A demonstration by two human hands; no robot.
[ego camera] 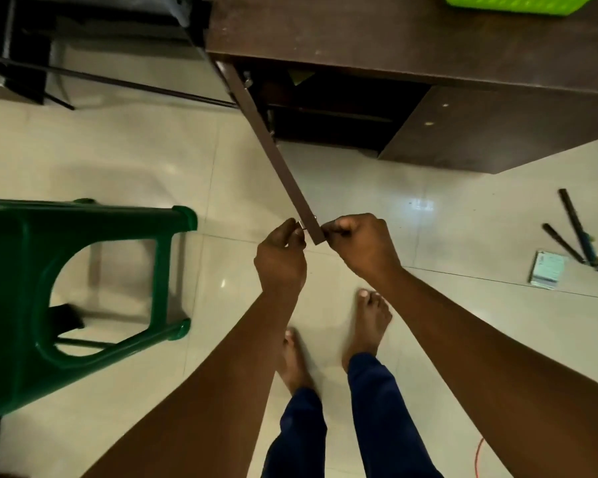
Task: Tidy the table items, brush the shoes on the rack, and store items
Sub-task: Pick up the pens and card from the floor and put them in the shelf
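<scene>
- Presently the cupboard door under the dark tabletop is swung wide open, and its free edge is held from both sides.
- The left hand is curled round something small and metallic on the door's outer face, probably the handle or latch; the right hand is curled against the inner side of the same edge.
- Held so, the door is steadied, presumably so that it can be kept open or swung shut for storing; which of the two cannot be told.
- Inside the cupboard a dark shelf is seen; what lies on it cannot be made out.
- A bright green basket is set on the tabletop at the far edge of the view.
- A green plastic chair is placed just to the left, near the door's swing.
- Dark sticks and a small booklet are left on the floor to the right, well apart from the bare feet.
- No shoes or brush are in view.
</scene>
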